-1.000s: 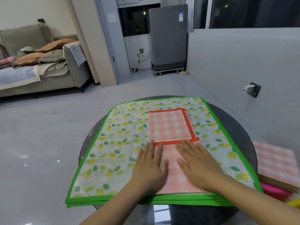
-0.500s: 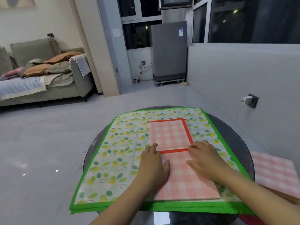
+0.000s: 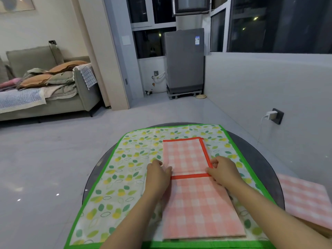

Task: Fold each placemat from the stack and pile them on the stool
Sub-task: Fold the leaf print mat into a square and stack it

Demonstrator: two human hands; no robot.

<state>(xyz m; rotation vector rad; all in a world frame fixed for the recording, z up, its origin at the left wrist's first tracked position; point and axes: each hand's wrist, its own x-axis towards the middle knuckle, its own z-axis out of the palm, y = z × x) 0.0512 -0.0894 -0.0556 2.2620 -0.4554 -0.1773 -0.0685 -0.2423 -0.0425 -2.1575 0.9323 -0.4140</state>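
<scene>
A pink checked placemat (image 3: 201, 209) with a red border lies partly folded on the stack of leaf-print, green-edged placemats (image 3: 118, 177). Its near flap ends at a red edge across the middle. My left hand (image 3: 158, 172) curls its fingers on the left end of that edge. At the right end, my right hand (image 3: 223, 170) pinches the corner. Another folded pink checked placemat (image 3: 303, 196) rests on the stool at the right; the stool's own surface is mostly hidden under it.
The stack covers most of a round dark glass table (image 3: 265, 159). A wall with a plugged-in charger (image 3: 272, 115) runs along the right. Open grey floor lies to the left, with a sofa (image 3: 45, 97) and a grey appliance (image 3: 185, 60) further back.
Both hands slid forward from pressing flat on the near flap to its red edge, and the fingers curled onto it. The view tilted up.
</scene>
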